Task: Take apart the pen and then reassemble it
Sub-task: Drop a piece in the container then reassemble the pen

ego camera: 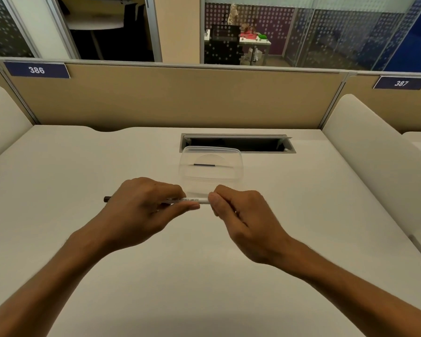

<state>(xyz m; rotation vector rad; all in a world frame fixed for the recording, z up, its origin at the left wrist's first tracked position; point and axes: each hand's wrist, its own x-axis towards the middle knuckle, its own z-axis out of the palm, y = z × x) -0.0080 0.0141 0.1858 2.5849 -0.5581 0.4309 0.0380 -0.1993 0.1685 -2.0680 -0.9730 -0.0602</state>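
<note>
1. A person sits at a white desk (107, 288) with both bare forearms reaching forward over it.
2. The pen (190, 200) is held level above the desk, between the two hands, running left to right. Its barrel is white with a line of dark print along it.
3. The left hand (141, 210) wraps the middle and left part of the barrel. Its fingers are curled over the top and the thumb lies along the underside, so it grips the pen firmly.
4. A dark end of the pen sticks out to the left of the left hand, past the knuckles.
5. The right hand (241, 215) pinches the right end of the pen with its thumb and curled fingers. What that end looks like is hidden by the fingertips.
6. Only a short stretch of the white barrel shows between the two hands.
7. Just behind the hands stands a clear plastic box (237, 161) on the desk. It is see-through, with rounded corners.
8. A thin dark rod (204, 164) lies inside the box, level, near its far side. What it is cannot be told.
9. Behind the box is a long open cable slot (289, 145) let into the desk top.
10. A tan partition (180, 98) closes the far edge of the desk. It bears a blue label (37, 70) reading 386, and the next partition has one reading 387.
11. Beyond the partition are glass walls with a dotted pattern.
</note>
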